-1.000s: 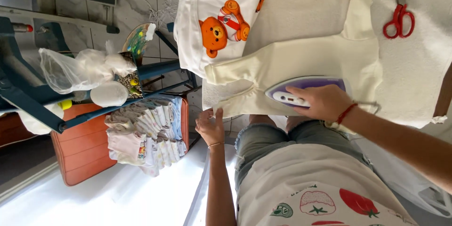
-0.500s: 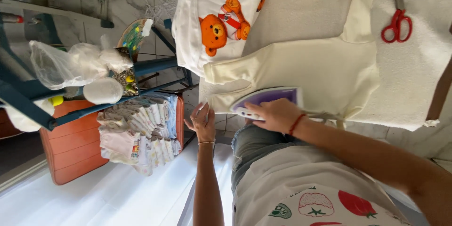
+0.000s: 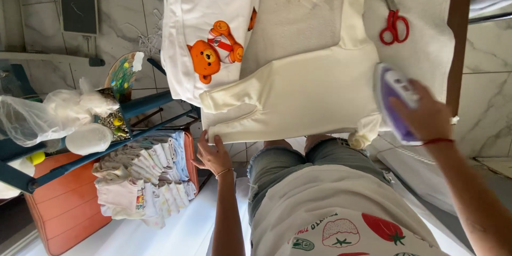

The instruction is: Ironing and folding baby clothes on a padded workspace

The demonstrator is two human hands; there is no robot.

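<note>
- The right hand [image 3: 426, 117] was clamped over the purple-and-white iron [image 3: 393, 101], which had slid from the garment's hem across to its far edge since half a second earlier; that pass looked about finished.
- The left hand [image 3: 213, 154] pinched the hem of the cream garment [image 3: 298, 93], fingers together, holding it taut.
- The garment lay flat on the padded board [image 3: 426, 53], long axis across the picture, sleeve pointing up toward the red scissors [image 3: 393, 21].
</note>
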